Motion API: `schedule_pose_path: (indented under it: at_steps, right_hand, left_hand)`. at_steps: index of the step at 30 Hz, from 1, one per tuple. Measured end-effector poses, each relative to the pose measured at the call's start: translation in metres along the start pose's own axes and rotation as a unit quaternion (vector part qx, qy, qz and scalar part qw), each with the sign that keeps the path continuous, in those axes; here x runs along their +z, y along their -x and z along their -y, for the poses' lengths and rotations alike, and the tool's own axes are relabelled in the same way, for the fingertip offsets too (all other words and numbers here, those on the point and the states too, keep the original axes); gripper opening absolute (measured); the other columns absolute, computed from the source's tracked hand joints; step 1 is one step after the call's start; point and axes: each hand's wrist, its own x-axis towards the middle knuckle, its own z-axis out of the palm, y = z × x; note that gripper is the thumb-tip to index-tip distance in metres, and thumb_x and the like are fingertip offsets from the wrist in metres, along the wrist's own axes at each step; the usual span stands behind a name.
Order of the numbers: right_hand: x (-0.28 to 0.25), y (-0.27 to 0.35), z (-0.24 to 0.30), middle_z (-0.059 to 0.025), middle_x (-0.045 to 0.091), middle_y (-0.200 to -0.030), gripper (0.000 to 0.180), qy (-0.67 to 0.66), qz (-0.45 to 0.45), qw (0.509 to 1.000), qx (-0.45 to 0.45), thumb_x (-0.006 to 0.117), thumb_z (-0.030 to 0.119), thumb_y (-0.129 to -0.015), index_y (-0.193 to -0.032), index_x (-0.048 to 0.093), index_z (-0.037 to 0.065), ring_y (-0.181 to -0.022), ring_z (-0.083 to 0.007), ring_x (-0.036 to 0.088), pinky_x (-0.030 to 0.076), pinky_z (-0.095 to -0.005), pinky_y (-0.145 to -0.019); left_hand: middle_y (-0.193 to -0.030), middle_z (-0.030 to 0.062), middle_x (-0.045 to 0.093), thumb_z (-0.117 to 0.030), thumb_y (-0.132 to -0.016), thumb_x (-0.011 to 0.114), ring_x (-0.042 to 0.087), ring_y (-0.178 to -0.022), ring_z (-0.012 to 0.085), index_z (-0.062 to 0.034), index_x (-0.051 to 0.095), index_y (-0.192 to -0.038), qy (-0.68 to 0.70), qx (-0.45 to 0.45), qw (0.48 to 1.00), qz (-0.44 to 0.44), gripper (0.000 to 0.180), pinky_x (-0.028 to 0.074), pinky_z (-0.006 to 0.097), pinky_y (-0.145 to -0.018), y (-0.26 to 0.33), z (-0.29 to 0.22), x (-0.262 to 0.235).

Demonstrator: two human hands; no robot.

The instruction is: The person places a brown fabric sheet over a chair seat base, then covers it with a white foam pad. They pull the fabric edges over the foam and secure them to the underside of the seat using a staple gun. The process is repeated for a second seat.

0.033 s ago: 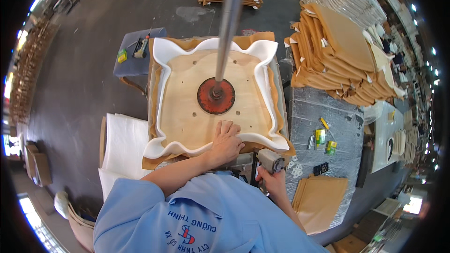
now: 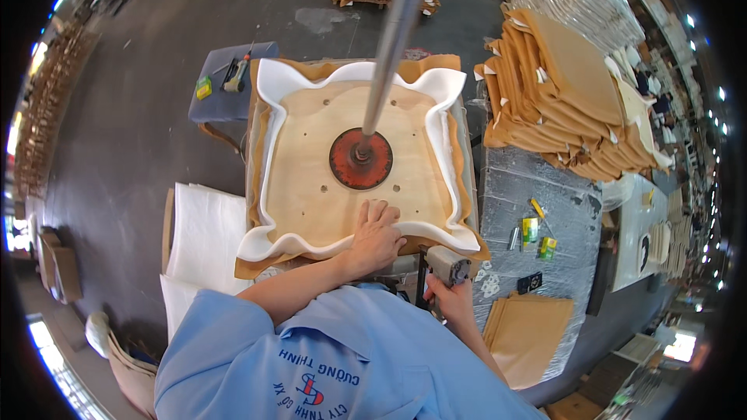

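Note:
A square plywood seat panel point(image 2: 296, 157) lies before me, edged by white foam padding point(image 2: 268, 247) that curls up and over brown fabric point(image 2: 249, 268). A red round disc point(image 2: 342, 157) on the end of a metal rod point(image 2: 395, 39) rests on the panel's middle. Across the near foam edge lies my left hand point(image 2: 377, 239), open, fingers stretched onto the wood and palm over the foam. My right hand point(image 2: 453, 300) is closed round the handle of a grey staple gun point(image 2: 447, 266), beside the near right corner; its nose is partly hidden.
Brown upholstered pads point(image 2: 560, 93) are stacked on the plastic-covered table point(image 2: 506, 202) at right, with small boxes point(image 2: 530, 229) and brown sheets point(image 2: 529, 334). At left stand a blue-grey stool point(image 2: 214, 105) with tools on it and white sheets point(image 2: 204, 241).
The view has shifted slightly, and the upper part of the rod appears farther right. Both hands keep their places on the padding and the staple gun.

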Motion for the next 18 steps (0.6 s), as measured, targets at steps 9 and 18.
schedule_pose_path:
  at_steps: [9,18]
  right_hand:
    - [0.018,-0.043,0.043,-0.0031,0.068,-0.065,0.028,0.143,0.005,0.988,0.049,0.081,0.028,-0.101,-0.102,0.076,0.000,-0.055,-0.0121,0.064,0.049,-0.0306,-0.051]
    - [0.037,-0.058,0.061,0.0000,0.063,-0.068,0.018,0.180,-0.007,0.983,0.035,0.081,0.013,-0.100,-0.107,0.072,0.000,-0.051,-0.0099,0.058,0.047,-0.0291,-0.045]
  left_hand:
    - [-0.137,0.0091,0.060,-0.029,-0.089,0.079,0.041,-0.149,0.0329,-0.0062,0.085,-0.091,0.045,-0.022,0.997,-0.058,0.023,0.018,0.065,-0.131,-0.007,0.009,0.012]
    - [-0.142,0.0100,0.058,-0.027,-0.091,0.077,0.036,-0.157,0.0365,-0.0059,0.084,-0.090,0.060,-0.005,0.995,-0.079,0.023,0.011,0.064,-0.135,-0.006,0.018,0.013]
